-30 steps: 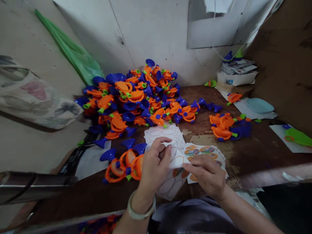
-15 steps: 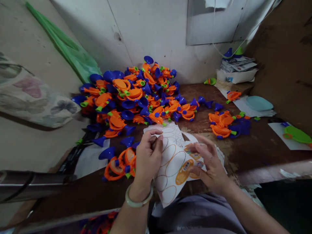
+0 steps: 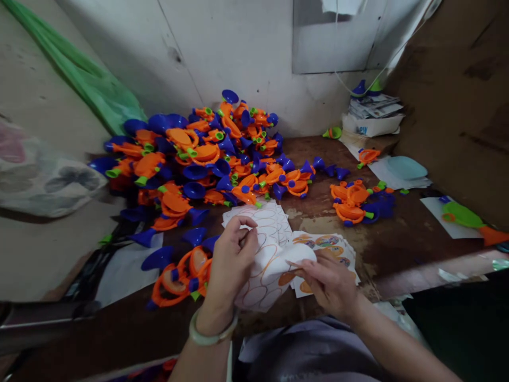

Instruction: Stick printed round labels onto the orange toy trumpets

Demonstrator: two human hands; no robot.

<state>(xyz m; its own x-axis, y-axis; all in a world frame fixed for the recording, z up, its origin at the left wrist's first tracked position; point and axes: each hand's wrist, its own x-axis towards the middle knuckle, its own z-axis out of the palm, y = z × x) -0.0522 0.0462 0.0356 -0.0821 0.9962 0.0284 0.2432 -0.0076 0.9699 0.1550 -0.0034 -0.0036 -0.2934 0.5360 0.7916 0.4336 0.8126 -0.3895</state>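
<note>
A white sticker sheet printed with oval outlines hangs in front of me, its right side curled back to show the plain underside. My left hand is closed on its left edge, thumb against bent forefinger. At the curled part, my right hand pinches with thumb and forefinger. An orange oval sticker shows by those fingertips; whether it is lifted off the sheet I cannot tell. Behind lies a stack of used sheets. Fuller sheets of orange stickers lie partly under my right hand.
A large heap of orange and blue toy horns covers the back left of the table. Loose horns sit by my left wrist. Farther right are a small orange group, a pale blue lid-like piece and a paper-filled box.
My right hand has closed from loosely spread fingers into a pinch at the sheet's right side. That side has curled back. The view has shifted slightly to the right.
</note>
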